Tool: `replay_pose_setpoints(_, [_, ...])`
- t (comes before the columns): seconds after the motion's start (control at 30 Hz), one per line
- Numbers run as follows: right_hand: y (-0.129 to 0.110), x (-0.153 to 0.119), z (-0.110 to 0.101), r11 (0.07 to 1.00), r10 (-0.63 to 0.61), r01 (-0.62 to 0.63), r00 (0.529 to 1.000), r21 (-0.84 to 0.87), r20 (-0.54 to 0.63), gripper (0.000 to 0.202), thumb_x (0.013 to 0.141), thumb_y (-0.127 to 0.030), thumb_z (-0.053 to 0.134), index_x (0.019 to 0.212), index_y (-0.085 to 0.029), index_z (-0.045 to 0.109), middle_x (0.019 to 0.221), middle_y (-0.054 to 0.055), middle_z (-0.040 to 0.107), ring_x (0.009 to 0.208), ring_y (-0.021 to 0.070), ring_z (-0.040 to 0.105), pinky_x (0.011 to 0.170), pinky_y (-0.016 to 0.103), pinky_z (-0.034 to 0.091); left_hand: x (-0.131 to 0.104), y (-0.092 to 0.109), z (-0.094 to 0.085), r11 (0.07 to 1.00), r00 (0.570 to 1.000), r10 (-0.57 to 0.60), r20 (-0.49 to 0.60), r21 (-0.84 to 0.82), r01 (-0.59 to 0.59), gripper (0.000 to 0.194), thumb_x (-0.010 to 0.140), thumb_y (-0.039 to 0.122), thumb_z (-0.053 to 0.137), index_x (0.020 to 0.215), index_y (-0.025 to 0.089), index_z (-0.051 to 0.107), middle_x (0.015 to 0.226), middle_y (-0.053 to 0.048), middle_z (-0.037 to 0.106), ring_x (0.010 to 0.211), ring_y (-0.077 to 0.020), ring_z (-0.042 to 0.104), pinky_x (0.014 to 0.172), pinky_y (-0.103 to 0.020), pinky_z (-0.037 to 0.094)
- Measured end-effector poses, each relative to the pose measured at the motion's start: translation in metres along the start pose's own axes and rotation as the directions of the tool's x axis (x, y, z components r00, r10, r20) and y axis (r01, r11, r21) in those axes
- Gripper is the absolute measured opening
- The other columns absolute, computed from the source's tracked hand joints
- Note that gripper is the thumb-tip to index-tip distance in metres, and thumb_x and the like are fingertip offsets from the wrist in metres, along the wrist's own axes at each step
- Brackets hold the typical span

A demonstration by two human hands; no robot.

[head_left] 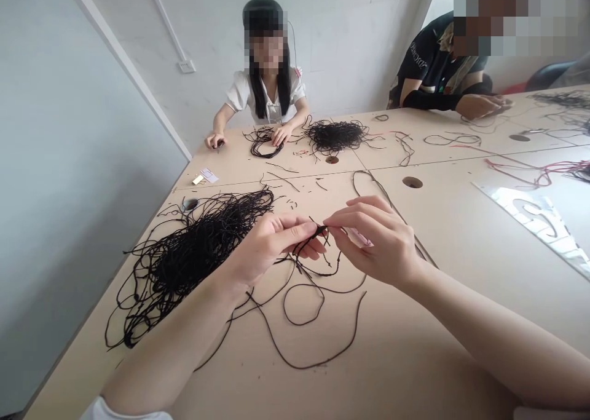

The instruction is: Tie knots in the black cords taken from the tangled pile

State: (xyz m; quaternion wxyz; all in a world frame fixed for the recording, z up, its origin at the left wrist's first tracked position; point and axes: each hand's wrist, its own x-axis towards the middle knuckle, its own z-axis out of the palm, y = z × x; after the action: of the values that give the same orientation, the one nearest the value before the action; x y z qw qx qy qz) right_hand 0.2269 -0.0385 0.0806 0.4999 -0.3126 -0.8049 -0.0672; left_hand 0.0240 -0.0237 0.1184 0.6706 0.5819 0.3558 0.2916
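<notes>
Between my two hands, above the table, is a black cord (319,230) bunched or knotted at the middle. My left hand (286,235) pinches it between thumb and fingers, and several cord ends hang down beside those fingers. From the other side, the thumb and fingertips of my right hand (373,232) close on the same knotted part. Long loose lengths of black cord (304,366) curl over the table below my hands. A big tangled pile of black cords (198,248) lies to the left, close to my left forearm.
Across the table (415,346) a person (276,94) handles a coil of black cord (266,152) beside another pile (336,135). A second person (433,63) sits at the far right. A clear plastic set square (544,220) and red cords (544,171) lie on the right. Holes (412,182) pierce the tabletop.
</notes>
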Motion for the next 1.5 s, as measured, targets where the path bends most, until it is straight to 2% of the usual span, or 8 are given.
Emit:
replay_pose_setpoints(0.2, [0.001,0.0,0.0,0.999,-0.044,0.045,0.998,-0.019,0.036,0.028,0.085,-0.008,0.061,0.109,-0.023,0.063,0.085,0.001,0.073,0.076,0.0145,0.065,0.082,0.034,0.052,0.0,-0.002,-0.001,0.997,0.999,0.016,-0.039,0.07,-0.014,0.022,0.083,0.034,0.069,0.091,0.014,0.075,0.086,-0.008,0.074,0.08,-0.0142,0.067,0.076,-0.023,0.054])
replay_pose_setpoints(0.37, [0.003,0.001,0.0,0.992,-0.129,0.129,0.988,0.003,0.085,0.024,0.084,-0.006,0.062,0.104,-0.019,0.064,0.086,0.002,0.074,0.072,0.0131,0.066,0.084,0.035,0.052,0.0,-0.001,-0.001,0.994,0.999,-0.002,-0.039,0.11,0.006,0.025,0.082,0.036,0.071,0.083,0.012,0.075,0.079,-0.008,0.074,0.071,-0.0124,0.068,0.069,-0.02,0.055])
replay_pose_setpoints(0.5, [0.003,0.001,-0.002,0.991,-0.132,0.133,0.988,-0.004,0.084,0.023,0.083,-0.007,0.064,0.103,-0.019,0.064,0.087,0.002,0.075,0.072,0.0131,0.067,0.084,0.035,0.052,-0.001,0.001,0.0,0.995,0.997,-0.03,-0.071,0.097,0.037,0.021,0.081,0.034,0.072,0.084,0.013,0.076,0.078,-0.007,0.075,0.07,-0.0126,0.07,0.067,-0.018,0.056])
replay_pose_setpoints(0.7, [0.003,0.001,-0.001,0.995,-0.101,0.103,0.989,-0.014,0.106,0.023,0.083,-0.012,0.066,0.105,-0.019,0.065,0.088,0.002,0.075,0.071,0.014,0.067,0.082,0.036,0.052,0.0,-0.002,-0.002,0.997,0.992,-0.048,-0.116,0.059,0.056,0.022,0.08,0.034,0.074,0.089,0.014,0.077,0.082,-0.008,0.076,0.076,-0.0145,0.072,0.072,-0.02,0.058])
replay_pose_setpoints(1.07, [-0.002,-0.002,0.0,0.991,-0.125,0.127,0.991,-0.047,0.054,0.02,0.081,-0.008,0.066,0.098,-0.019,0.065,0.081,0.001,0.074,0.072,0.0142,0.069,0.078,0.032,0.058,-0.002,0.0,0.0,0.992,0.993,-0.083,-0.078,0.084,0.089,0.023,0.079,0.034,0.074,0.091,0.014,0.077,0.08,-0.008,0.076,0.074,-0.0142,0.071,0.069,-0.02,0.056])
replay_pose_setpoints(1.2, [-0.007,-0.003,0.003,0.99,-0.106,0.104,0.994,-0.094,-0.012,0.018,0.083,-0.01,0.065,0.096,-0.023,0.065,0.079,-0.001,0.074,0.076,0.0152,0.072,0.079,0.03,0.061,-0.004,0.0,0.003,0.997,0.996,-0.038,-0.083,0.07,0.044,0.02,0.079,0.032,0.074,0.087,0.014,0.076,0.079,-0.007,0.075,0.077,-0.0149,0.071,0.074,-0.022,0.056])
replay_pose_setpoints(1.37, [-0.016,-0.003,0.006,0.988,-0.045,0.029,0.994,-0.152,-0.104,0.013,0.08,-0.011,0.066,0.085,-0.023,0.065,0.073,-0.002,0.075,0.072,0.0157,0.074,0.058,0.022,0.059,-0.003,-0.003,0.006,1.0,0.997,-0.024,-0.07,-0.003,0.024,0.018,0.077,0.03,0.076,0.082,0.013,0.075,0.077,-0.006,0.073,0.076,-0.014,0.07,0.075,-0.023,0.056])
replay_pose_setpoints(1.5, [-0.023,-0.005,0.009,0.991,0.134,-0.136,0.982,-0.004,-0.136,0.012,0.077,-0.01,0.066,0.079,-0.022,0.065,0.073,-0.001,0.075,0.06,0.0142,0.072,0.05,0.021,0.056,-0.001,-0.005,0.007,0.999,0.998,-0.03,-0.059,-0.033,0.029,0.018,0.075,0.028,0.078,0.081,0.012,0.074,0.073,-0.005,0.072,0.07,-0.0109,0.068,0.067,-0.018,0.053])
